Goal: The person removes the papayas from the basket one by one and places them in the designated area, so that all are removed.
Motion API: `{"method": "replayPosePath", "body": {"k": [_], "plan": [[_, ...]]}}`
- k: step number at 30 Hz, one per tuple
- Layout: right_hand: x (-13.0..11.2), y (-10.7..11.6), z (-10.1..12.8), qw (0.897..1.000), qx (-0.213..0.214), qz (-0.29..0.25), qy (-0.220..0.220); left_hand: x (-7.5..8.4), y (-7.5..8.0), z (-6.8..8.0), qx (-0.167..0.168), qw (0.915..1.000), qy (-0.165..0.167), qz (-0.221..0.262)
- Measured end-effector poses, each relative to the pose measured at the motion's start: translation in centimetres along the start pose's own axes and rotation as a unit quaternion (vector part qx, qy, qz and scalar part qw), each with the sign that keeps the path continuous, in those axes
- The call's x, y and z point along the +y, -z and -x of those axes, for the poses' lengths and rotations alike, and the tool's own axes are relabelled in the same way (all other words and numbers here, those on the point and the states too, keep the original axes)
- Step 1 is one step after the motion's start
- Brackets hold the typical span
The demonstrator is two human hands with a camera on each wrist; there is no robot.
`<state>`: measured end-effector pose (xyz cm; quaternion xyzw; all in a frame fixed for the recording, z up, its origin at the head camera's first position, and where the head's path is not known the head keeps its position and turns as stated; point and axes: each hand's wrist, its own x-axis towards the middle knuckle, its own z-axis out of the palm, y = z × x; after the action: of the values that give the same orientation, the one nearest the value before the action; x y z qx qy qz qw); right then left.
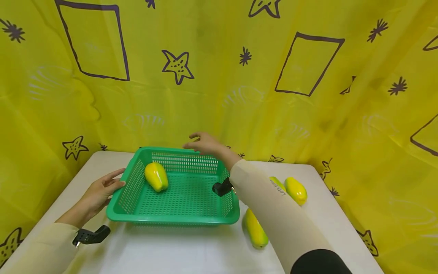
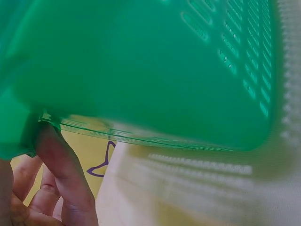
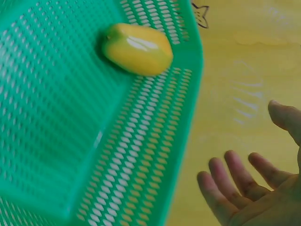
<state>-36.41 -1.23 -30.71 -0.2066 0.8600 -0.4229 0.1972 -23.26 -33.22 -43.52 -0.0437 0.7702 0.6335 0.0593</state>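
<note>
A green slotted basket (image 1: 171, 220) stands on the white table (image 1: 191, 251). One yellow-green fruit (image 1: 156, 176) lies in its far left part, also seen in the right wrist view as the fruit (image 3: 138, 49) near the basket's rim (image 3: 188, 94). My left hand (image 1: 114, 179) rests with straight fingers against the basket's left rim; the left wrist view shows its fingers (image 2: 61, 179) under the green rim (image 2: 164, 70). My right hand (image 1: 193, 140) hovers empty with spread fingers (image 3: 240, 174) over the basket's far rim.
Three more yellow-green fruits lie on the table right of the basket: one (image 1: 296, 190) at the back, one (image 1: 278, 183) partly behind my right sleeve, one (image 1: 256, 229) nearer the front. Yellow patterned cloth (image 1: 219, 76) walls in the table.
</note>
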Motion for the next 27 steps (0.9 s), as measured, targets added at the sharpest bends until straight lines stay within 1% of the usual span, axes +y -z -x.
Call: {"method": "replayPosePath", "body": {"k": [3, 7, 14, 21, 27], "plan": [[0.4, -1.7, -1.3, 1.0, 0.013, -0.014, 0.011, 0.1, -0.1, 0.0, 0.003, 1.0, -0.003, 0.0], [1.2, -3.8, -2.3, 0.999, 0.015, -0.023, 0.02, 0.2, -0.3, 0.1, 0.007, 1.0, -0.003, -0.003], [2.5, -7.1, -3.2, 1.0, 0.012, -0.001, 0.011, -0.2, -0.5, 0.4, 0.008, 0.9998, 0.004, -0.016], [3.0, -9.4, -4.0, 0.999, 0.003, 0.028, 0.02, -0.2, -0.6, 0.3, 0.018, 0.9998, -0.002, -0.009], [3.4, -10.9, -4.8, 0.999, -0.002, 0.034, 0.028, -0.2, -0.5, 0.3, 0.02, 0.9996, -0.006, -0.017]]}}
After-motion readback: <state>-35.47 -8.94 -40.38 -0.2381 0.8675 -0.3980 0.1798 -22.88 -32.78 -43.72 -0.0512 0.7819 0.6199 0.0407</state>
